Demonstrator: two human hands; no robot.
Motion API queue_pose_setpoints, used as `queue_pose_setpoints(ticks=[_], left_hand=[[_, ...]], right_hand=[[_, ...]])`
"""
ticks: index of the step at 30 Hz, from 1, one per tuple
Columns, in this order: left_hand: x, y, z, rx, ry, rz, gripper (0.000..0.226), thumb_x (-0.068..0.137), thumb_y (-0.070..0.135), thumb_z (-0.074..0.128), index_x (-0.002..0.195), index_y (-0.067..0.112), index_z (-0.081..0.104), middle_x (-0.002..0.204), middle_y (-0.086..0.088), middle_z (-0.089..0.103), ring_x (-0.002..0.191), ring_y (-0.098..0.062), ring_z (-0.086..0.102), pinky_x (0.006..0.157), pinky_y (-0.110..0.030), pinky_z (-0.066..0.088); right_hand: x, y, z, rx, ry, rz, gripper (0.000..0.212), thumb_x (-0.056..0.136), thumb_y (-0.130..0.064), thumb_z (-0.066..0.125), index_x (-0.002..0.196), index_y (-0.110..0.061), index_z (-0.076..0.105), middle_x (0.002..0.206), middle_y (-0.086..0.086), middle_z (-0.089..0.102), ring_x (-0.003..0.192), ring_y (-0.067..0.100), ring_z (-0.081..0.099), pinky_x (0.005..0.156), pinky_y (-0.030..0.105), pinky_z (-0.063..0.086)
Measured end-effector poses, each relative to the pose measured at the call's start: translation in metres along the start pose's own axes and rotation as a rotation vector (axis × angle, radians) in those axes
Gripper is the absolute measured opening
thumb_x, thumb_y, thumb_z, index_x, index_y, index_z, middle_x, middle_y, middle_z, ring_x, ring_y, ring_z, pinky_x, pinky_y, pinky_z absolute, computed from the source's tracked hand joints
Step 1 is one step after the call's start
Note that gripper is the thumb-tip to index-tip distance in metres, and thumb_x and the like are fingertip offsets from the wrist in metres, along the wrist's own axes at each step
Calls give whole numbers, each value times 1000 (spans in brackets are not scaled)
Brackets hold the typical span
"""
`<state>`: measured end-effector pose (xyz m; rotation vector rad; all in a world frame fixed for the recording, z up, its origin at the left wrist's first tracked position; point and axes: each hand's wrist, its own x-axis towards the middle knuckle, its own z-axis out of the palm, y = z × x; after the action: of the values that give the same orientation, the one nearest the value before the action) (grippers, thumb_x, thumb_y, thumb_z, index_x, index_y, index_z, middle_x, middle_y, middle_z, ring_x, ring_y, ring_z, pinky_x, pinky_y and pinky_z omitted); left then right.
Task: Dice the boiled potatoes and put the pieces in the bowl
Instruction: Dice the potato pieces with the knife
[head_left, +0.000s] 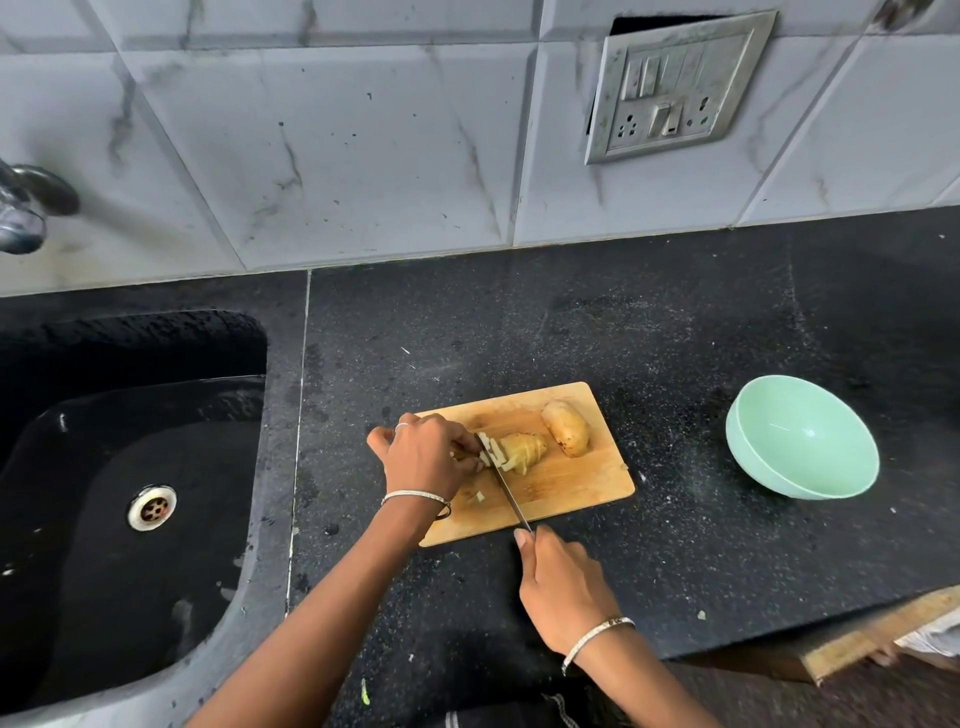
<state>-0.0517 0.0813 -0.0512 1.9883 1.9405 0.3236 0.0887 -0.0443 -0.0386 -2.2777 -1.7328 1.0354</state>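
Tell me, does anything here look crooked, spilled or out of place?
Yes. The switch plate on the wall hangs crooked, with a dark gap behind its top edge. One potato piece lies on the cutting board apart from the potato under the knife.

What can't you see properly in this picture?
Head view: the handle of the steel knife is hidden inside the right hand.
Head view: the left hand covers one end of the yellow half-sliced boiled potato.
Head view: the shiny metal tap is blurred and cut off by the left edge.
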Motion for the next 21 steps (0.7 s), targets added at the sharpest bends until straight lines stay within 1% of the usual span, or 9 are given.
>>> queue_pose_setpoints(ticks=[2,4,8,10,13,16,17,19,21], left_hand=[[0,1,0,6,11,-2,15,71,44,78,84,41,73,87,20,67,102,-12,48,89,-42,24],[1,1,0,19,32,-2,12,73,42,76,84,41,73,85,20,67,101,-12,49,89,-42,24],[3,-2,-1,64,33,6,10,74,43,73,83,38,72,86,17,67,101,-14,50,87,-41,24],[4,-4,-2,73,34,11,10,76,42,72,85,37,71,89,16,66,102,-15,51,87,-40,24],[5,-2,-4,56,36,48,13,78,39,69,91,36,69,97,13,65,104,-16,53,86,-38,24],[7,3,-1,-6,-8,164,20,80,33,66,100,37,65,106,13,64,106,-17,54,86,-36,33],[7,5,1,-34,-28,203,22,79,34,67,101,38,65,107,14,64,106,-16,55,87,-36,36],[7,8,7,-74,-69,255,27,75,44,71,100,37,65,103,16,65,102,-14,57,85,-34,41],[6,9,13,-97,-79,271,34,70,52,75,98,36,64,97,14,66,96,-14,57,81,-33,44]], right_hand=[[-3,4,-1,-10,12,-5,37,104,-45,23,96,-19,48,95,7,61,96,34,63,68,37,42],[-8,9,0,-12,13,-8,36,104,-46,23,91,-21,46,85,1,57,90,31,64,65,36,41],[-16,22,-1,14,4,-15,38,103,-48,22,81,-25,43,78,-5,55,77,24,58,65,36,42],[-17,26,-6,28,-1,-35,39,103,-48,24,78,-26,44,76,-5,56,76,21,57,69,37,44],[-16,28,-17,64,37,-53,42,103,-48,28,80,-23,51,76,-2,61,79,22,59,73,39,45],[-13,30,-25,113,107,-42,44,103,-48,29,81,-20,55,74,0,62,78,23,60,74,40,46],[-11,31,-27,120,120,-38,44,103,-48,29,81,-19,55,74,0,62,78,23,60,73,40,46],[-8,33,-30,133,145,-41,46,102,-48,29,81,-18,55,73,1,61,76,23,59,73,40,47],[-6,36,-31,134,157,-44,46,102,-48,28,81,-18,55,72,0,61,76,23,59,74,40,47]])
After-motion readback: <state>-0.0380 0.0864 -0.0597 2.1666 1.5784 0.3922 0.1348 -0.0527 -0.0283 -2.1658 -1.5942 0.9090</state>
